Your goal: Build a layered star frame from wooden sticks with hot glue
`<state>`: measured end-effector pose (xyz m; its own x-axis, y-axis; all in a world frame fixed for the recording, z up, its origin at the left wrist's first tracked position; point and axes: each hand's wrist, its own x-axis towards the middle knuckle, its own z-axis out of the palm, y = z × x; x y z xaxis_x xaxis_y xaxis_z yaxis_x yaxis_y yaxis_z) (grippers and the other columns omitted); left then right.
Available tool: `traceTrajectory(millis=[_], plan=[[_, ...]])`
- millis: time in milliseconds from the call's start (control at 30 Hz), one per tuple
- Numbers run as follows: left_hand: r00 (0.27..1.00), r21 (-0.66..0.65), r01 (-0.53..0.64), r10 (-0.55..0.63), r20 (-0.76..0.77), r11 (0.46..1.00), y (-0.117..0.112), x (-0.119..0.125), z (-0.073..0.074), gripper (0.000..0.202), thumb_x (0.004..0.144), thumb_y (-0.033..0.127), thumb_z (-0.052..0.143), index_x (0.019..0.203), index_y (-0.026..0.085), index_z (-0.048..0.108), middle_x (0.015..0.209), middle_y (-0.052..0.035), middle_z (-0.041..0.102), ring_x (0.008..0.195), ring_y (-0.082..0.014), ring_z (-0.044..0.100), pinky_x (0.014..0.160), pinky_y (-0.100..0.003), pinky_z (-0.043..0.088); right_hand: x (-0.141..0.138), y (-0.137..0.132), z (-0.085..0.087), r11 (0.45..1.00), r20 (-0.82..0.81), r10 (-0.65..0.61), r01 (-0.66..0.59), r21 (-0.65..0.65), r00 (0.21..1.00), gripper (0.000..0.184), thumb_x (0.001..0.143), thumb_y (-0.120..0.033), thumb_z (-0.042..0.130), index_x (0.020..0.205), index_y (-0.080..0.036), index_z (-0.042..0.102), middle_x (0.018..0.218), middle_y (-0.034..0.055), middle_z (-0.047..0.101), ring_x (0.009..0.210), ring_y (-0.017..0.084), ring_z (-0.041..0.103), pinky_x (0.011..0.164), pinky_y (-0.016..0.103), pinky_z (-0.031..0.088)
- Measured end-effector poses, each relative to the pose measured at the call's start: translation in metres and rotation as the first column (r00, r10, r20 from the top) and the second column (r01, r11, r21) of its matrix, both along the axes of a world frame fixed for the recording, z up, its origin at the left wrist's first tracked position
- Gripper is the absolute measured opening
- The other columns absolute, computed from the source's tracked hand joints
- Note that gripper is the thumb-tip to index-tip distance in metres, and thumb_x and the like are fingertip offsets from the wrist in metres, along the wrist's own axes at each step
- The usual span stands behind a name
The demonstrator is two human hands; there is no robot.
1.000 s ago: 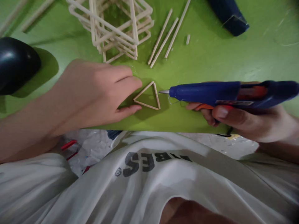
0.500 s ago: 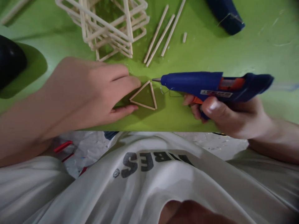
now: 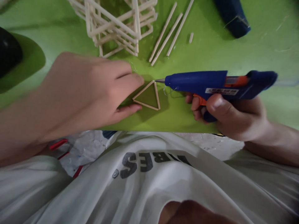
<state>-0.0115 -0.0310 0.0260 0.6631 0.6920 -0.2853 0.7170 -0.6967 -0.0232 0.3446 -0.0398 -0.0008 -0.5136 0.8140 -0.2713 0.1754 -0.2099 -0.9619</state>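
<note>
A small triangle of thin wooden sticks point(image 3: 146, 105) rests on the green table near its front edge. My left hand point(image 3: 98, 88) is closed about its left corner, thumb below and index finger above, with the other fingers curled; the exact contact is partly hidden. My right hand point(image 3: 235, 116) grips a blue hot glue gun point(image 3: 196, 80), its fingers by the orange trigger. The metal nozzle point(image 3: 160, 81) points left and is at the triangle's top corner, where two stick ends meet; whether it touches I cannot tell.
Beyond my left hand stands a lattice of glued wooden sticks point(image 3: 112, 21). Several loose sticks point(image 3: 166, 35) and a short offcut point(image 3: 191, 37) lie beside it. A dark blue object point(image 3: 233, 18) is at the back right, a black rounded one point(image 3: 9, 51) at the left.
The view has shifted slightly, so most things on the table appear farther right. Both hands keep nearly the same pose, and the nozzle stays at the triangle's top corner.
</note>
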Motion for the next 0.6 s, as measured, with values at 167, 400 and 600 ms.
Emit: traceTrajectory(millis=[167, 400, 600], plan=[[0.999, -0.001, -0.024, 0.024, 0.041, 1.0, -0.0009, -0.0002, -0.001, 0.059, 0.122, 0.069, 0.04, 0.155, 0.025, 0.063, 0.125, -0.0054, 0.077, 0.104, -0.0402, 0.083, 0.057, -0.048, 0.039, -0.0028, 0.0022, 0.0031, 0.999, 0.073, -0.004, 0.008, -0.042, 0.997, 0.03, 0.108, -0.062, 0.083, 0.099, -0.034, 0.087, 0.089, 0.0028, 0.076, 0.059, 0.018, 0.062, 0.044, 0.038, 0.042], [0.999, 0.003, -0.016, 0.016, 0.032, 1.0, -0.0014, -0.0008, -0.0017, 0.058, 0.125, 0.065, 0.032, 0.155, 0.025, 0.061, 0.126, -0.0063, 0.076, 0.102, -0.038, 0.08, 0.057, -0.042, 0.031, -0.0008, 0.0002, 0.0033, 0.998, 0.126, -0.04, 0.046, -0.045, 0.991, 0.033, 0.11, -0.063, 0.079, 0.097, -0.034, 0.085, 0.081, 0.0041, 0.071, 0.063, 0.021, 0.065, 0.041, 0.038, 0.04], [1.0, 0.014, 0.007, -0.008, 0.023, 1.0, -0.0024, -0.0018, -0.0019, 0.059, 0.125, 0.064, 0.032, 0.155, 0.023, 0.062, 0.123, -0.0079, 0.075, 0.098, -0.0375, 0.08, 0.055, -0.042, 0.033, 0.0, 0.0025, 0.0036, 1.0, 0.117, -0.003, 0.005, -0.021, 0.993, 0.032, 0.112, -0.06, 0.078, 0.093, -0.034, 0.083, 0.079, 0.0029, 0.07, 0.066, 0.022, 0.067, 0.044, 0.039, 0.046]])
